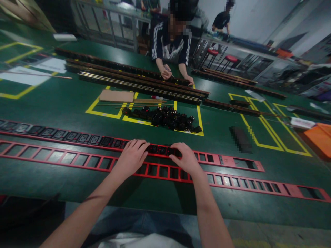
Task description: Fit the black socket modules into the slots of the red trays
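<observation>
A long red slotted strip lies across the table in front of me, its left and middle openings filled with black power sockets. My left hand is bent over this strip, fingers close together on its sockets and thumb at the near edge. To its right, my right hand curves its thumb and fingers around a dark socket at the strip; its fingers partly cover the piece. Two round-faced sockets show between the hands. Nearer to me lies a second red strip with bare openings, below both wrists.
A heap of loose black parts lies beyond the strip, by cardboard and thin rods. Long dark rails stretch across the green table. Opposite, a co-worker handles a rail. An orange bin stands far right.
</observation>
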Tool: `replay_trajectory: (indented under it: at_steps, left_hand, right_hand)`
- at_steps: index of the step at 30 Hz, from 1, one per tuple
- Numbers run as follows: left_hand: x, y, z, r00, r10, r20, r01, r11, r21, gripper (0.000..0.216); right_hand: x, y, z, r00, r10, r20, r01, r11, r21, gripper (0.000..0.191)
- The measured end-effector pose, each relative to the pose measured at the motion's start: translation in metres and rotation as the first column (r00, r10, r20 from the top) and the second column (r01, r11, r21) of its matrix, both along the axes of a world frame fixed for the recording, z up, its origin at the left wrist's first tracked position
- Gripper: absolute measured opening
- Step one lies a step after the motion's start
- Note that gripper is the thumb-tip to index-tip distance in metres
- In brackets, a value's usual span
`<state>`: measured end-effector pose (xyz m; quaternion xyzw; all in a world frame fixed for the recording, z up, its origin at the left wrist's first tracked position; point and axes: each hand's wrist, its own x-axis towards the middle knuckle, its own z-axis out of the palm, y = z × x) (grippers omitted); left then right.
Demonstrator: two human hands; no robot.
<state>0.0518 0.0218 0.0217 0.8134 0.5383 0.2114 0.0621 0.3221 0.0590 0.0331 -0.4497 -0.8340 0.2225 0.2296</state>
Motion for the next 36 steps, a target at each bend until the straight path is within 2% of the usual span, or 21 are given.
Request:
replay_trajectory:
  at_steps: [13, 18, 20, 23, 26, 28, 31, 36]
  left_hand:
    - [0.0, -0.001, 0.0, 1.0, 0.004, 0.002, -0.004, 1.0, 0.001, 0.034]
    - [0.0, 0.0, 0.0, 1.0, -0.003, 0.012, 0.003, 1.0, 0.001, 0.033]
    - [0.0, 0.0, 0.0, 1.0, -0.007, 0.016, 0.007, 1.0, 0.004, 0.033]
    - [0.001, 0.0, 0.0, 1.0, 0.0, 0.008, 0.0, 1.0, 0.003, 0.033]
    - [0.001, 0.0, 0.0, 1.0, 0.009, 0.0, -0.009, 1.0, -0.004, 0.033]
    - [0.002, 0.0, -0.001, 1.0, 0.011, 0.002, -0.011, 1.0, -0.006, 0.033]
    - [0.001, 0.0, -0.001, 1.0, 0.01, 0.008, -0.01, 1.0, 0.002, 0.033]
    - [0.0, 0.0, -0.003, 1.0, 0.008, -0.007, -0.008, 1.0, 0.012, 0.033]
  right_hand:
    - [-0.001, -0.001, 0.003, 0.999, -0.024, 0.03, 0.025, 0.999, -0.038, 0.023]
    - [0.01, 0.011, 0.008, 0.997, -0.029, -0.066, 0.02, 0.991, -0.133, 0.02]
    - [0.023, 0.026, 0.008, 0.993, -0.086, -0.085, 0.074, 0.988, -0.139, 0.022]
    - [0.048, 0.056, 0.003, 0.958, -0.274, -0.078, 0.27, 0.961, -0.058, 0.027]
    - [0.072, 0.082, -0.009, 0.882, -0.458, -0.117, 0.47, 0.874, 0.123, 0.034]
    - [0.083, 0.092, -0.018, 0.821, -0.556, -0.129, 0.57, 0.802, 0.177, 0.041]
    - [0.09, 0.095, -0.029, 0.791, -0.603, -0.102, 0.611, 0.774, 0.169, 0.051]
    - [0.089, 0.092, -0.036, 0.84, -0.541, -0.039, 0.538, 0.823, 0.184, 0.06]
